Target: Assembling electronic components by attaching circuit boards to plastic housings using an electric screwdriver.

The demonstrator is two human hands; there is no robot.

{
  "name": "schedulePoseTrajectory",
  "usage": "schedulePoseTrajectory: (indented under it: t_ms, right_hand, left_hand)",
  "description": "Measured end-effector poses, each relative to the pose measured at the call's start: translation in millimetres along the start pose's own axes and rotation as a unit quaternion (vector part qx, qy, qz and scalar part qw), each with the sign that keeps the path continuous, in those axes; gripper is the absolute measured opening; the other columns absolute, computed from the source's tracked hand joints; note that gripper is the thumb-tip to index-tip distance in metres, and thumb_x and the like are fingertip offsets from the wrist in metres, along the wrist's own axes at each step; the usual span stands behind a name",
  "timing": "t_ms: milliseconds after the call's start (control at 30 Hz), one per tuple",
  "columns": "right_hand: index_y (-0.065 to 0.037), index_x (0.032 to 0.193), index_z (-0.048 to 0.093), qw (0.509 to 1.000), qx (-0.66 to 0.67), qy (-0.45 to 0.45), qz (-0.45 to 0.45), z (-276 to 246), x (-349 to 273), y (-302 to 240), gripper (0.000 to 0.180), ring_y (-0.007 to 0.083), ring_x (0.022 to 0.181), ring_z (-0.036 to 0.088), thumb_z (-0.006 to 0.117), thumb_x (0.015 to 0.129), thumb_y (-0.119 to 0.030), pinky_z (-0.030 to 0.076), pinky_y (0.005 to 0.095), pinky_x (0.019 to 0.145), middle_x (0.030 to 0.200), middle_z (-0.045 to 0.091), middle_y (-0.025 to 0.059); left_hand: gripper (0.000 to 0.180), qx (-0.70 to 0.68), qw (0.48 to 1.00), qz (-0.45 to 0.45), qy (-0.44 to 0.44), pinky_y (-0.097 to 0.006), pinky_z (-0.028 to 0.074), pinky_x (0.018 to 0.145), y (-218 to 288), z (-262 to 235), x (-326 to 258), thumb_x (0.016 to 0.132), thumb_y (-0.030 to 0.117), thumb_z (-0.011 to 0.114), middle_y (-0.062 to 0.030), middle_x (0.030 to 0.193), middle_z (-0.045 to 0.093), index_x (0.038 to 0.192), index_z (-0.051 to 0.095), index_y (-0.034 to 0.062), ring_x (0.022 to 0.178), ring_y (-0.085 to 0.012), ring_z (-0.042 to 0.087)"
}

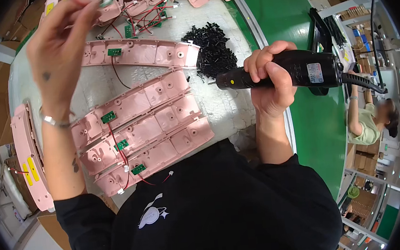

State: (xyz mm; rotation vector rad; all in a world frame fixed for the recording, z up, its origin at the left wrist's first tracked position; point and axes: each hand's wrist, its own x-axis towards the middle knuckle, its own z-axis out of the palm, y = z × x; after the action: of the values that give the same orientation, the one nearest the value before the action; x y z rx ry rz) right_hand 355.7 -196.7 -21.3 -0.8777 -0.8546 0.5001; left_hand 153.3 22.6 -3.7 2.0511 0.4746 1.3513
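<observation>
My right hand [268, 78] grips a black electric screwdriver [300, 71], its bit pointing left over the white table cover [222, 108]. My left hand [57, 44] is raised at the upper left, fingers pinched on a small round part [105, 2]. Three curved pink plastic housings [139, 135] lie side by side in front of me, each with a small green circuit board [109, 117] and red wires. A fourth pink housing [141, 51] lies further back. A heap of black screws [212, 47] sits just left of the screwdriver tip.
More pink parts with boards and wires [151, 0] are piled at the far edge. Finished pink pieces [26, 154] stand stacked at the left. A green conveyor belt [314, 129] runs along the right, and another person [371, 119] sits beyond it.
</observation>
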Motion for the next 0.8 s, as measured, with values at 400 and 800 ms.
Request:
schedulePoseTrajectory:
  t_ms: [400, 800]
  right_hand:
    - [-0.005, 0.1, 0.049, 0.996, 0.062, -0.041, -0.051, 10, 8, -25, 0.026, 0.0089, 0.052, 0.038, 0.051, 0.076, -0.015, 0.033, 0.027, 0.058, 0.062, 0.039, -0.0015]
    - [-0.008, 0.097, 0.05, 0.976, 0.171, -0.122, -0.053, 43, 18, -40, 0.026, 0.0054, 0.053, 0.043, 0.056, 0.072, -0.014, 0.037, 0.0233, 0.062, 0.059, 0.044, -0.0061]
  left_hand:
    - [0.024, 0.275, 0.886, -0.075, -0.367, -0.035, 0.044, 0.084, -24, 5, -34, 0.082, 0.013, 0.059, -0.0141, 0.091, 0.063, 0.103, 0.06, 0.0001, 0.092, -0.0309, 0.056]
    - [0.024, 0.018, 0.968, 0.026, -0.248, -0.036, 0.045, 0.08, 37, 38, -56, 0.071, 0.017, 0.072, -0.0094, 0.083, 0.062, 0.088, 0.065, 0.0033, 0.09, -0.028, 0.055]
